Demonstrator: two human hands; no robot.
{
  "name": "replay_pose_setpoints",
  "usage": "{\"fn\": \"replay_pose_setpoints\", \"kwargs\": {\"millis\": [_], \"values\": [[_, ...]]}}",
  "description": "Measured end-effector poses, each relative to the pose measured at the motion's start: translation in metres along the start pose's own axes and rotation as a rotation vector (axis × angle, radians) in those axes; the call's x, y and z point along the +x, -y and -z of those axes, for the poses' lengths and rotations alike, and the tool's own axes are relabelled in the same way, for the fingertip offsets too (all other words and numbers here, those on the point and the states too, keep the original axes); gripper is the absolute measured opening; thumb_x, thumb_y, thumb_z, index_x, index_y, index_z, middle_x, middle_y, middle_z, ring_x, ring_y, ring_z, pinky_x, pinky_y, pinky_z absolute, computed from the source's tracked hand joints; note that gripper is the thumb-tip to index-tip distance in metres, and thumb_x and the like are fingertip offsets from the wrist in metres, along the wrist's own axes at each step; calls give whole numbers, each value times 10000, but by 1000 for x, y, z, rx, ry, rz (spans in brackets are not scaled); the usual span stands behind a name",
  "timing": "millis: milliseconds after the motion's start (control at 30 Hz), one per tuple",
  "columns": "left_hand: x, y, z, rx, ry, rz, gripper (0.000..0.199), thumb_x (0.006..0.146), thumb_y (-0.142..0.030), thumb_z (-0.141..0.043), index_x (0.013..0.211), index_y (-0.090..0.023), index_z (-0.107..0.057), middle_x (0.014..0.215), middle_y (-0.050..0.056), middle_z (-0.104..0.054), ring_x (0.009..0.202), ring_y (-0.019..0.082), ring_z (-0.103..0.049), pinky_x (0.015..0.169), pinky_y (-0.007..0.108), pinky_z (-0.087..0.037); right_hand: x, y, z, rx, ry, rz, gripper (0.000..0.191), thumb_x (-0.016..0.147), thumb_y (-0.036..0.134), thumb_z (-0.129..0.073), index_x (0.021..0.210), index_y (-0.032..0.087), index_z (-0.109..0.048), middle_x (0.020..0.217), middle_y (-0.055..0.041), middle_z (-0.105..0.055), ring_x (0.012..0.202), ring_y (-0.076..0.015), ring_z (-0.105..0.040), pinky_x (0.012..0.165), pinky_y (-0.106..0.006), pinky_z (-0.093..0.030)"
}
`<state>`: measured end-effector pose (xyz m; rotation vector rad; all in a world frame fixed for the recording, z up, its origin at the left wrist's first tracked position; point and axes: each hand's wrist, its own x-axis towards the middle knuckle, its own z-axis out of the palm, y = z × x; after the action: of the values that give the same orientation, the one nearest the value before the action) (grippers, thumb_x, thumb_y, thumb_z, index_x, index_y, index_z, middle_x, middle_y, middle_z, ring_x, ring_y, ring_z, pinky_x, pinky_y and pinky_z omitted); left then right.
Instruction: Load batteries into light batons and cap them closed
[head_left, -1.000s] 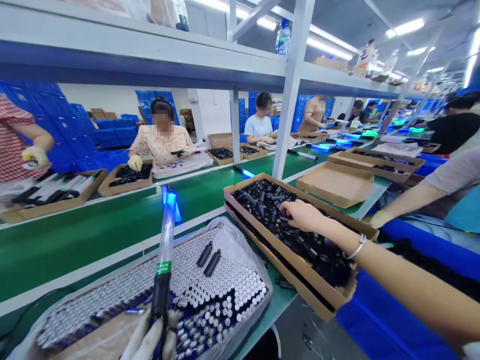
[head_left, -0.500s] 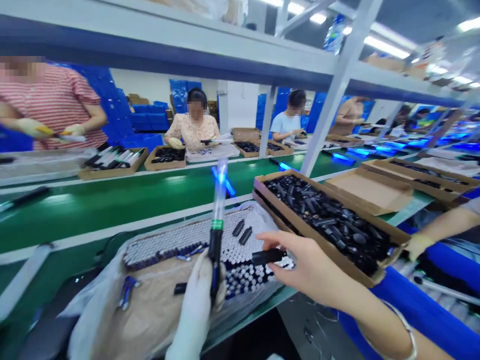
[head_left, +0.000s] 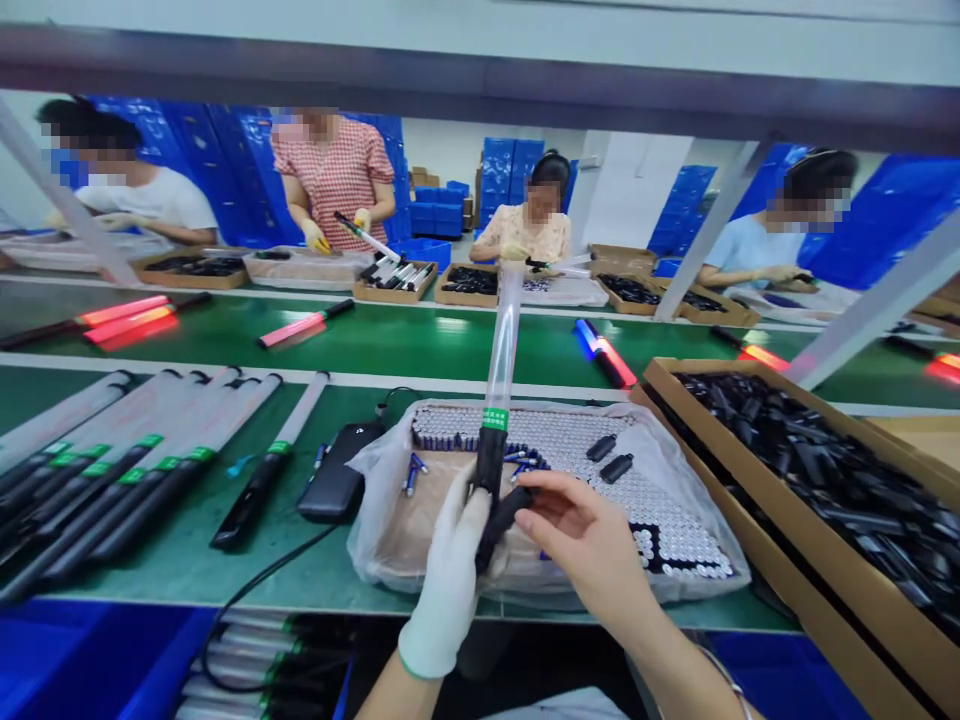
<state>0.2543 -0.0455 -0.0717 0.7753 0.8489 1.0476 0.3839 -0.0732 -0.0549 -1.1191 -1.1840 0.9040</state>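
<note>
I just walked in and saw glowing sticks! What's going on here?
One person's gloved left hand holds a clear stick nearly upright by a tray of batteries. The bare right hand holds a small black part at the stick's black handle. More sticks lie to the left, and glowing ones lie on the green belt. Across it, other people work too.

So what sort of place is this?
Probably a factory assembly line: lit sticks lie on what looks like a green conveyor belt, co-workers line its far side, and a cardboard box holds heaps of black parts.
</note>
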Motion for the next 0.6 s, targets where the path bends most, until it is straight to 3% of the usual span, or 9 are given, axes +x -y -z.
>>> {"fn": "replay_pose_setpoints", "kwargs": {"millis": [133,233,300,367,467,600], "values": [[-6,-4,0,-53,-139,-33,686,770,-729,-526,1281,-274,-571,1118,62,-655,778,154,-648,501,189,-482,-3,13,-12,-219,109,144,238,800,179,-663,1012,265,-730,1028,-8,-703,907,-103,-670,821,-194,-573],[-5,-6,2,-38,-142,-118,710,762,-761,-495,1251,-258,-610,1289,65,-605,1098,237,-606,748,269,-556,-5,18,-15,-385,168,282,279,830,132,-633,1057,265,-723,1034,4,-713,977,-101,-659,868,-183,-551],[-3,-4,5,-9,-118,-165,707,774,-767,-466,1222,-246,-632,1346,57,-575,1240,253,-523,924,309,-515,-6,18,-15,-435,179,347,302,836,111,-629,1088,254,-713,1043,8,-713,978,-87,-659,860,-154,-542],[1,0,9,31,-90,-224,686,809,-747,-431,1224,-240,-634,1373,52,-558,1313,246,-461,1061,332,-420,-7,18,-14,-452,176,389,316,836,99,-634,1108,244,-704,1037,12,-715,966,-76,-660,845,-132,-538],[7,12,16,92,-73,-325,654,860,-691,-408,1295,-237,-589,1373,66,-558,1343,248,-431,1147,372,-310,-9,17,-14,-456,164,433,326,829,77,-638,1108,235,-698,1024,13,-715,954,-71,-658,844,-126,-535],[14,28,24,177,-85,-407,608,878,-634,-435,1295,-222,-593,1331,96,-585,1338,264,-435,1143,397,-319,-15,11,-14,-516,113,512,335,845,59,-597,1130,214,-677,1049,-26,-672,928,-80,-639,841,-156,-537]]}}
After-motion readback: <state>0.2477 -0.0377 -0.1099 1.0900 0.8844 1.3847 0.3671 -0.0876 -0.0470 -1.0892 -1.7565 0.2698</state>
